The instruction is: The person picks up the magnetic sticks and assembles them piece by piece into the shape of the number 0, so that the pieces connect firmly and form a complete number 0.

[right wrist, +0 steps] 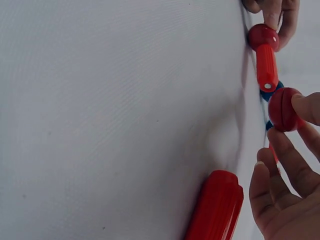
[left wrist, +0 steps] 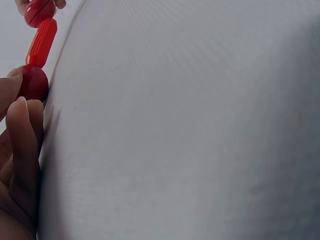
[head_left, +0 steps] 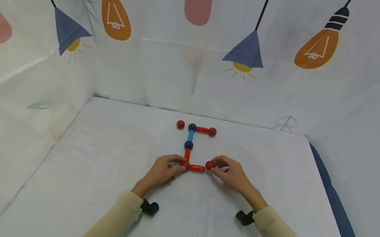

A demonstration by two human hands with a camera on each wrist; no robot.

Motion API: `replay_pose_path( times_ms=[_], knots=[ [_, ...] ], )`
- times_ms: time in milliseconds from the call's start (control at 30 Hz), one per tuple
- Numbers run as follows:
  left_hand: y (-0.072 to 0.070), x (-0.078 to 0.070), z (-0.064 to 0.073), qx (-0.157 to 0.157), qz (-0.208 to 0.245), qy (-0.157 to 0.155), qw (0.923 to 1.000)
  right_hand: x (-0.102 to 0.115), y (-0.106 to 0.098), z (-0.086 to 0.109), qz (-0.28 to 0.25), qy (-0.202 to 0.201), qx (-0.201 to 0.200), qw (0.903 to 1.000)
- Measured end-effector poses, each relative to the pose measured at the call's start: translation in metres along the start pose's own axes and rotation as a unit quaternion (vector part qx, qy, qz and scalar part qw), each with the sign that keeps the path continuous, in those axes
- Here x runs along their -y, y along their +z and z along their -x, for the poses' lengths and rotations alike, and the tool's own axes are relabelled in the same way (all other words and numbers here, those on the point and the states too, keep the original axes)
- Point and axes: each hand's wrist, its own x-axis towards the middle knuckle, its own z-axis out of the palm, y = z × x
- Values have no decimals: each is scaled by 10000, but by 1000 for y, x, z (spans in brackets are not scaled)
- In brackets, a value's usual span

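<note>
The red ball [head_left: 210, 165] is just off the free end of the red rod [head_left: 197, 168], pinched in your right hand [head_left: 233, 176], seemingly to keep its rod-facing side bare. At nine o'clock from it, your left hand [head_left: 163, 168] pinches the corner ball [head_left: 186, 165], likely steadying the chain [head_left: 190, 136] that runs toward twelve o'clock on the tabletop [head_left: 109, 155].

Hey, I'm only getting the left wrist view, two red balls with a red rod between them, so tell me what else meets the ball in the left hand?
Observer: From the held red ball, a second red rod leads away from the person to the nearer blue ball.
Operator: And beyond that?
Observer: A light blue rod runs on to the farther blue ball.
Operator: Any ball lying apart?
Observer: Yes, a loose red ball, just left of the farther blue one.
</note>
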Motion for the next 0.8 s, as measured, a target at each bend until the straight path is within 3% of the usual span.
replay_pose_path(
  times_ms=[433,800],
  knots=[
    [1,5,-1,-5,403,-78,9992,-8,0,6,182,-200,85,9996],
    [2,5,0,-79,270,-95,9996,-7,6,7,249,-379,180,9988]
  ],
)
